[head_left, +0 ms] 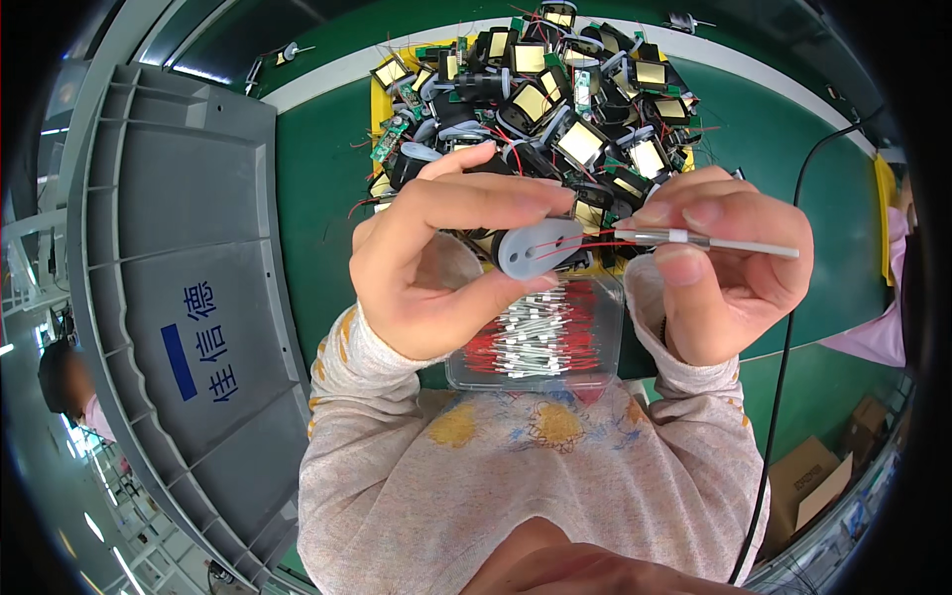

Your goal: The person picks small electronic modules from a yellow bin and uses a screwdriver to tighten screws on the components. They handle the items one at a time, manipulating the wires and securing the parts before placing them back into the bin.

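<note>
A: What was the biggest thing that you could see there?
B: It was the green table [327, 218]. Along its left side stood a large grey plastic crate [233, 169], with dark blue marks on its wall.
A: And on the table?
B: There was a wide heap [580, 144] of black units, many of them with pale yellow squares. At its edges a yellow tray [381, 104] showed. Nearer to the person was a clear box [610, 342].
A: How were the hands?
B: The left hand [426, 248] grasped one black unit by its oval grey cap [526, 260], with the thumb below and the fingers above. The right hand [739, 258] pinched a thin silver and white rod [694, 238] between thumb and fingers. I could not tell exactly which kind of rod it was.
A: Where was the grasped unit, then?
B: It was between the heap and the clear box in the view, with the holed face of the cap visible. The hand hid most of its body.
A: And the smallest things?
B: Many slim red and white pieces [531, 332] filled the box. Thinnest were the red wires [600, 244], which ran from the cap toward the rod's tip.
</note>
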`<state>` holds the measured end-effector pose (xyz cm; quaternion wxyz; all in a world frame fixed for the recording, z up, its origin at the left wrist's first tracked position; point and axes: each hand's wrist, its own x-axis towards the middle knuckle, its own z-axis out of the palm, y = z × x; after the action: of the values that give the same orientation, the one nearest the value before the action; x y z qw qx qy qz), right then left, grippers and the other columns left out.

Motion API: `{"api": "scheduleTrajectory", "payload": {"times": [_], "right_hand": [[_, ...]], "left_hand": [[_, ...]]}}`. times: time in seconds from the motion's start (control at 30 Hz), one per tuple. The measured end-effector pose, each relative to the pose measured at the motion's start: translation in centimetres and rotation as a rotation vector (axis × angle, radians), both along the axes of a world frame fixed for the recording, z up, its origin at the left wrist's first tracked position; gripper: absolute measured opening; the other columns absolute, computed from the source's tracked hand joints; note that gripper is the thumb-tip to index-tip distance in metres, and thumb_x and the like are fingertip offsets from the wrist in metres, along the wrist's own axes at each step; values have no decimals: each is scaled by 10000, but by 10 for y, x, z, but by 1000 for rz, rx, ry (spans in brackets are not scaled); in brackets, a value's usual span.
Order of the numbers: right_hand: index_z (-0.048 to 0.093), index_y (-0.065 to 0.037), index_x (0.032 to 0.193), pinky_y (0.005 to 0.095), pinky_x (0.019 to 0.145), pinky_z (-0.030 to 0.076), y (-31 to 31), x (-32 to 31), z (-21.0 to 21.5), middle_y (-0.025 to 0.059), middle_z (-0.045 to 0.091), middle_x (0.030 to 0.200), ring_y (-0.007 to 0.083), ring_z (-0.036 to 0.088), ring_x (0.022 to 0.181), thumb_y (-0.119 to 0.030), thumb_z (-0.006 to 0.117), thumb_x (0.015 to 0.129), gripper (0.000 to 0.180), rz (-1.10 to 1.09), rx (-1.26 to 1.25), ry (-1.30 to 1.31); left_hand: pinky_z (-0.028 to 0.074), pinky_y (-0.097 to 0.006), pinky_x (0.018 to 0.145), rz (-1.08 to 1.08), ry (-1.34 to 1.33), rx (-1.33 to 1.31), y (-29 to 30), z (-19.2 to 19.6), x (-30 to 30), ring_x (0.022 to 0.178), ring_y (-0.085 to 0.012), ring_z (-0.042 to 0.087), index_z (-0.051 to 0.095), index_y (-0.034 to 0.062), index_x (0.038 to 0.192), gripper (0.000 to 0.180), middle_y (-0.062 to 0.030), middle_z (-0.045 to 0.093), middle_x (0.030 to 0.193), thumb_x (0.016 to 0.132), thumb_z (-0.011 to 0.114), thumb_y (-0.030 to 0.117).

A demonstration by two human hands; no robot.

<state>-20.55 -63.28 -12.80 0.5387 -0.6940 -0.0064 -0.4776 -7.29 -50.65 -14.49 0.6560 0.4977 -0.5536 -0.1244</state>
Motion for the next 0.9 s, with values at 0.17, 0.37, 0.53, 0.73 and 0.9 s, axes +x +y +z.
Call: {"api": "scheduleTrajectory", "payload": {"times": [0.17,0.37,0.53,0.73,0.9], "right_hand": [[477,20,886,291,536,512,2,0,1,150,559,711,207,547,638,-52,610,747,206,-10,-10,-33],[487,20,875,296,554,482,-2,-1,3,157,572,721,228,568,637,-35,633,724,218,-6,-190,-46],[496,7,870,298,556,475,7,-10,17,162,591,748,244,583,645,-9,677,685,259,-45,-342,91],[495,1,876,309,554,497,13,-13,21,160,595,779,261,602,663,25,711,619,336,-74,-430,101],[495,2,876,305,547,501,15,-11,20,155,594,790,261,606,663,44,717,589,365,-107,-452,79]], "left_hand": [[299,-428,957,19,3,-19,0,1,-2,899,-246,621,538,15,948,412,-177,640,923,586,732,-20],[298,-433,957,35,1,-31,-1,0,-3,898,-247,621,544,22,946,411,-168,644,918,586,737,-11],[301,-424,953,74,-48,-4,1,2,-1,906,-253,618,551,25,934,388,-161,645,919,592,730,-11],[302,-418,949,127,-84,-8,2,2,-2,907,-254,618,549,33,925,374,-160,646,917,599,726,-11],[302,-421,949,143,-97,-8,2,2,-3,908,-252,618,542,37,918,370,-158,646,917,600,727,-9]]}}
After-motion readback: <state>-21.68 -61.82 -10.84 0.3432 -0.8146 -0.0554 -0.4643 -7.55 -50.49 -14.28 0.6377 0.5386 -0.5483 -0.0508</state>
